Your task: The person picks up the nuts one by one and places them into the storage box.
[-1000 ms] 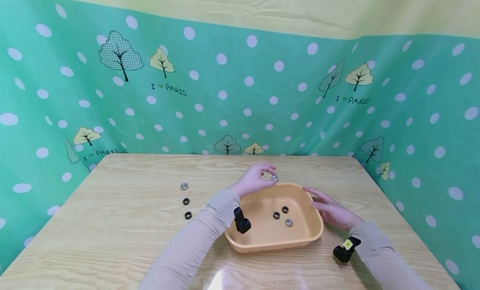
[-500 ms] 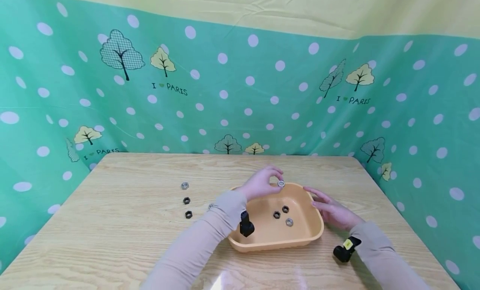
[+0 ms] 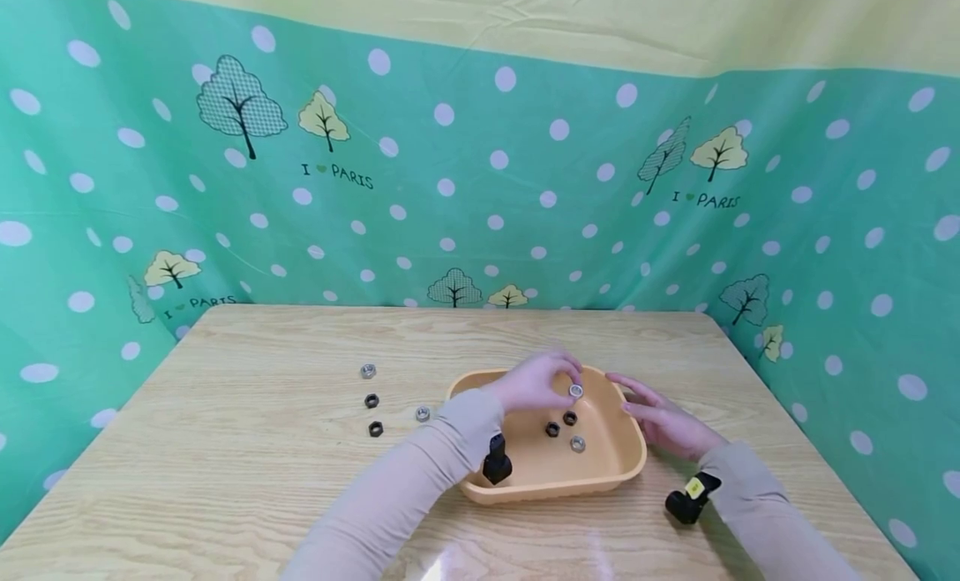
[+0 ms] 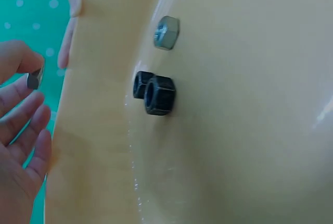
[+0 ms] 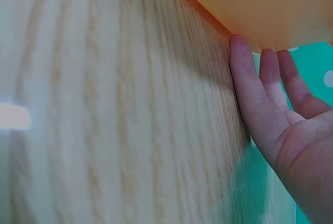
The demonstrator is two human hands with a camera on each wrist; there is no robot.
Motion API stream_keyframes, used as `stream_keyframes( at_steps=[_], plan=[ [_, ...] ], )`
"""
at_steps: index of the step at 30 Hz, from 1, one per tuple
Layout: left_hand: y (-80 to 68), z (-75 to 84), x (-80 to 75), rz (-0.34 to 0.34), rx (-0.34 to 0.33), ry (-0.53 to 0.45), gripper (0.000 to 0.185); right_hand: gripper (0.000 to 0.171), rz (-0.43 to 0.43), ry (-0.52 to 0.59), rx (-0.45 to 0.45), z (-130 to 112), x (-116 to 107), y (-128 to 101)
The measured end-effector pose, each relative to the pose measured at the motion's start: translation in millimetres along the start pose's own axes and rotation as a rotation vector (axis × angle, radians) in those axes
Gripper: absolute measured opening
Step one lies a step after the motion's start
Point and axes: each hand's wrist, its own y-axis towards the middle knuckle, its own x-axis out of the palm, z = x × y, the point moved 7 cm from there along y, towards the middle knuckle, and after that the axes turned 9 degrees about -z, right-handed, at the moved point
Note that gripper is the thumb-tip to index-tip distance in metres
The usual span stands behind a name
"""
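My left hand (image 3: pixel 534 383) pinches a silver hex nut (image 3: pixel 575 391) between thumb and finger, over the far part of an orange plastic tub (image 3: pixel 551 487). The other fingers are spread in the left wrist view, where the nut (image 4: pixel 35 79) shows edge-on. On the tub floor lie two black nuts, one (image 3: pixel 570 418) behind the other (image 3: pixel 552 429), and a silver nut (image 3: pixel 577 444). My right hand (image 3: pixel 671 423) rests against the tub's right side. In the right wrist view its extended fingers (image 5: pixel 244 62) touch the outer wall.
Left of the tub, on the wooden table (image 3: pixel 225 448), lie a silver nut (image 3: pixel 368 371), a black nut (image 3: pixel 372 401), another black nut (image 3: pixel 376 429) and a silver nut (image 3: pixel 423 414) near my left sleeve. A green dotted curtain (image 3: pixel 465 189) hangs behind the table.
My left hand has moved right and lower into the tub's area with the pinched nut. A silver nut left of the tub has come out from behind the sleeve. The right hand stays put.
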Motion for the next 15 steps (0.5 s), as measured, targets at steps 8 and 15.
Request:
stream_keyframes(
  at_steps=[8, 15],
  plan=[
    [-0.6, 6.9, 11.2, -0.110, 0.065, 0.042, 0.011, 0.064, 0.004, -0.003, 0.010, -2.0, 1.1, -0.6],
    [-5.0, 3.5, 21.0, -0.209, 0.053, -0.008, 0.007, 0.064, 0.007, -0.013, 0.014, -0.7, 0.7, 0.0]
  ],
)
